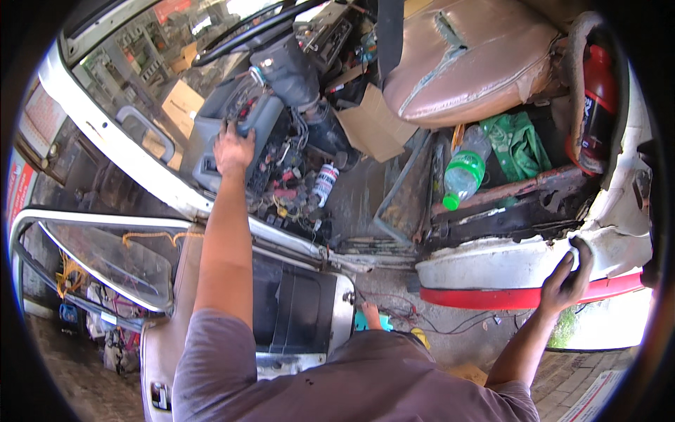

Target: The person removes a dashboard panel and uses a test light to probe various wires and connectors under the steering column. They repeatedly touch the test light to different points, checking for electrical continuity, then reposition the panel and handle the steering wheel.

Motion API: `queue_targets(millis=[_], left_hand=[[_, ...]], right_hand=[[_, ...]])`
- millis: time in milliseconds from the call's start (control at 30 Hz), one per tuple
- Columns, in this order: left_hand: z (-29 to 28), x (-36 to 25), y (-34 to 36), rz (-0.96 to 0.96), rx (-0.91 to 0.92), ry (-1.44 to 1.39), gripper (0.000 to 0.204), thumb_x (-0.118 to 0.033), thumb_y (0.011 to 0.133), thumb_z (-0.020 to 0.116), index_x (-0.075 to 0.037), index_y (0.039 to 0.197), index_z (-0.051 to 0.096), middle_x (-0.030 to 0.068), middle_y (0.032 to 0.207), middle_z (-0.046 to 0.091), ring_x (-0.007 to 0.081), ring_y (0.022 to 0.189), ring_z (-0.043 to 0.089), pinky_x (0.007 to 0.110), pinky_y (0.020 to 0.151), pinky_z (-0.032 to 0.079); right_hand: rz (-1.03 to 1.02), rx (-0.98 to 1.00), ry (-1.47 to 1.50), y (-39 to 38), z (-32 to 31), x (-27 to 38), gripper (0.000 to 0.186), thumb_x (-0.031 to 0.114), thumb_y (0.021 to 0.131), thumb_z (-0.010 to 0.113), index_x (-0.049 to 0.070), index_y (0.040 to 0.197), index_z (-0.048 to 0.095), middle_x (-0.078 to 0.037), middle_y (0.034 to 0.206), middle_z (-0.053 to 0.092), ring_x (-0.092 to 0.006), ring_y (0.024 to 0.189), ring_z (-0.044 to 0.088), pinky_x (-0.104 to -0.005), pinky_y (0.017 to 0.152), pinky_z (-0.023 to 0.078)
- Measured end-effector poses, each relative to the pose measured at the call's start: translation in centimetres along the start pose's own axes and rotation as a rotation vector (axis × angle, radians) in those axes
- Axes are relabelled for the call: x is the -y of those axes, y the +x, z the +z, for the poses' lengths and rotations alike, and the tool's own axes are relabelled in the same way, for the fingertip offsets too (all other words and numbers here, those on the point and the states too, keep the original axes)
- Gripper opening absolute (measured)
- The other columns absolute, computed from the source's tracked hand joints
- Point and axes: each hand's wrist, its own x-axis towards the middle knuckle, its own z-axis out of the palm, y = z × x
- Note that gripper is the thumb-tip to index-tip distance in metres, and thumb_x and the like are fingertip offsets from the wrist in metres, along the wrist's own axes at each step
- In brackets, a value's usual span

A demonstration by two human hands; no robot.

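Note:
My left hand [233, 149] reaches forward and lies on the grey dashboard panel [264, 125] beside the steering column [292, 77], fingers stretched over its surface. Just above the fingertips, wiring shows in a gap of the panel. My right hand [567, 280], dirty at the fingers, rests against the white body panel [485, 264] below the seat, thumb and fingers apart. I see nothing held in either hand. A white spray can [325, 184] lies among loose wires and connectors [285, 190] on the footwell floor, right of my left forearm.
A torn brown seat [478, 63] fills the upper right. Beneath it lie a green-labelled plastic bottle [465, 169], a green cloth [517, 146] and a dark-red bottle [598, 105]. Cardboard [376, 126] stands by the column. The open door [281, 302] is at lower left; cables [450, 327] cross the ground.

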Motion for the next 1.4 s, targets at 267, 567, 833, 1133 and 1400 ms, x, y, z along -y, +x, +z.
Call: queue_targets(millis=[267, 567, 833, 1133, 1400], left_hand=[[0.1, 0.5, -0.6, 0.022, -0.027, 0.026, 0.071, -0.053, 0.100, 0.074, -0.017, 0.161, 0.061, 0.0164, 0.175, 0.048, 0.0418, 0.150, 0.056, 0.052, 0.128, 0.043], [-0.9, -0.5, -0.8, 0.027, -0.026, 0.060, 0.070, -0.053, 0.102, 0.073, -0.016, 0.161, 0.061, 0.0163, 0.173, 0.050, 0.0404, 0.151, 0.057, 0.052, 0.126, 0.044], [6.9, 8.2, 3.8, 0.210, -0.096, 0.338, 0.072, -0.054, 0.103, 0.070, -0.008, 0.157, 0.063, 0.0268, 0.156, 0.064, 0.0464, 0.145, 0.061, 0.053, 0.123, 0.049], [10.3, 14.3, 10.5, 0.596, 0.052, 0.886, 0.062, -0.043, 0.114, 0.050, -0.017, 0.170, 0.051, 0.0259, 0.165, 0.056, 0.0412, 0.154, 0.054, 0.050, 0.122, 0.050], [10.4, 13.3, 7.3, 0.632, -0.122, 0.895, 0.044, -0.038, 0.110, 0.058, -0.028, 0.151, 0.072, 0.0276, 0.141, 0.074, 0.0459, 0.134, 0.069, 0.058, 0.103, 0.059]], right_hand=[[-0.227, 0.231, -0.439, 0.8, 1.2, -6.6, 0.021, 0.007, 0.104, 0.073, 0.003, 0.124, 0.077, -0.014, 0.132, 0.077, -0.0451, 0.142, 0.060, -0.0568, 0.123, 0.043], [-0.062, 0.486, -0.454, -1.5, -1.1, -6.1, 0.031, 0.009, 0.104, 0.071, 0.004, 0.135, 0.073, -0.018, 0.147, 0.069, -0.0476, 0.153, 0.051, -0.0597, 0.128, 0.040], [0.005, 0.407, -0.532, -4.0, -3.0, -6.1, 0.031, 0.005, 0.097, 0.072, 0.000, 0.127, 0.078, -0.026, 0.157, 0.063, -0.0477, 0.146, 0.059, -0.0608, 0.125, 0.044], [0.036, 0.159, -0.462, -4.8, -2.7, -5.6, 0.021, 0.016, 0.085, 0.083, 0.007, 0.102, 0.076, -0.011, 0.123, 0.078, -0.0336, 0.127, 0.073, -0.0488, 0.114, 0.056], [0.063, 0.178, -0.443, -5.9, -3.7, -5.6, 0.025, 0.005, 0.084, 0.082, 0.004, 0.108, 0.076, -0.017, 0.121, 0.075, -0.0419, 0.131, 0.069, -0.0552, 0.118, 0.053]])
